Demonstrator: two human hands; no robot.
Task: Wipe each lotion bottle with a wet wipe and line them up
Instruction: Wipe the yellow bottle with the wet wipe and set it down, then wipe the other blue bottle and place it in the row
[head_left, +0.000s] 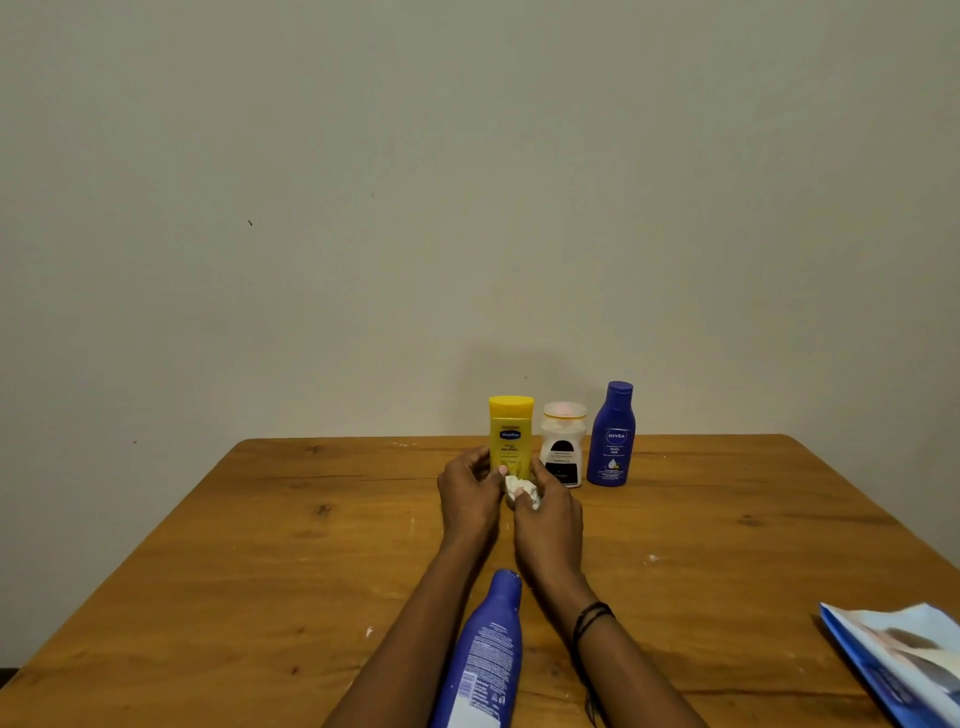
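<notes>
1. Gripping the crumpled wet wipe (522, 490), the right hand (548, 512) curls its fingers round it low against the yellow bottle (511, 431).
2. The left hand (467, 493) clasps that bottle's lower left side; its base is hidden.
3. A white bottle (562, 447) and a blue Nivea bottle (613, 441) stand upright just beside it, near the far edge of the table (260, 545).
4. A larger blue bottle (483, 654) lies between the forearms, its bottom cut off by the frame.
5. The wipe pack (904, 660) is cut off at the right.

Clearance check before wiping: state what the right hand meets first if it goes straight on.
Most likely the yellow bottle: the right hand, holding the wet wipe, points at its lower front and looks nearly on it. The white bottle stands close on the right; depth is unclear.
</notes>
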